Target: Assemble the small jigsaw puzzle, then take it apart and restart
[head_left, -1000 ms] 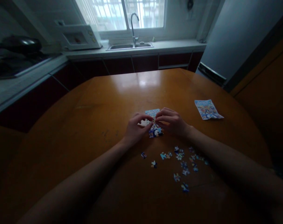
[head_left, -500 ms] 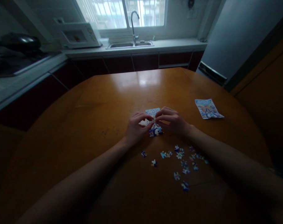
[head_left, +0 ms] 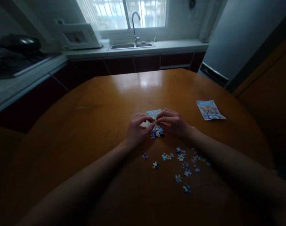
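A partly joined jigsaw puzzle (head_left: 157, 133) lies on the wooden table, its pale blue top edge showing beyond my fingers. Over its left side, my left hand (head_left: 138, 127) is closed, thumb and forefinger pinched at the puzzle's middle. Opposite it, my right hand (head_left: 171, 121) pinches at the same spot, and the fingertips of both hands nearly meet. A small puzzle piece seems to be between them, but the fingers hide most of it. Closer to me lie several loose puzzle pieces (head_left: 186, 169), with one stray piece (head_left: 155, 165) left of the rest.
A printed picture sheet (head_left: 211, 110) rests on the table (head_left: 98, 103) at the right. Beyond the table stand a counter with a sink (head_left: 121, 46), a microwave (head_left: 78, 36), a stove with a dark pan (head_left: 20, 42), and a fridge (head_left: 242, 37) at the right.
Both hands stay pinched over the puzzle with barely any motion. The whole view has shifted very slightly.
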{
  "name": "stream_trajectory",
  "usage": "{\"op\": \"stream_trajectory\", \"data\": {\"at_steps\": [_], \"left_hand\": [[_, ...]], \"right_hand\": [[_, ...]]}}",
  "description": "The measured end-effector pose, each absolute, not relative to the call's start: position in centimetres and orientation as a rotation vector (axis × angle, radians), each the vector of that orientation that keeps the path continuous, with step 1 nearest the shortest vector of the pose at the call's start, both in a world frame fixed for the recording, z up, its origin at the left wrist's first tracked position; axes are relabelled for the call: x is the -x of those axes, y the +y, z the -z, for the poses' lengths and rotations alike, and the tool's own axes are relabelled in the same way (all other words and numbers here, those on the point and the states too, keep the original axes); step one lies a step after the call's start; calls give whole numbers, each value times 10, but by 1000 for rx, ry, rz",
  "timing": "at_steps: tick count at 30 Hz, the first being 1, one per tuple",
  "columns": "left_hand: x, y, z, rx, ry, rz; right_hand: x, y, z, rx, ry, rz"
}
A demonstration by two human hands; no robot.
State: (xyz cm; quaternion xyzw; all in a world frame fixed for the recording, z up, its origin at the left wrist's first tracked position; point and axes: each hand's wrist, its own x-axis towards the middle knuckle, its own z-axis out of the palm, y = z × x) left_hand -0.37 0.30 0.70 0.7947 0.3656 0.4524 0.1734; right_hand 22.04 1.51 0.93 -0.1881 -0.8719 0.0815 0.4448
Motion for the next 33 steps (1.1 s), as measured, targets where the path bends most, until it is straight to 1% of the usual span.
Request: {"op": "stream_trajectory", "data": {"at_steps": [7,12,18,33], "left_hand": [[3,1,-10,-2222,1076,-1284],[3,4,-6,-2196,1129,-1289],[3,3,-3,-2261,1121,-1208],[2,5,-2,-2160,1226,-1189]], "right_hand": [[-220,14,-12,479,-2146,-193],[-231,23,-10,606,-2082,-216],[-251,43,1,793,-1959,-199],[-248,46,13,865,-2193,-282]]}}
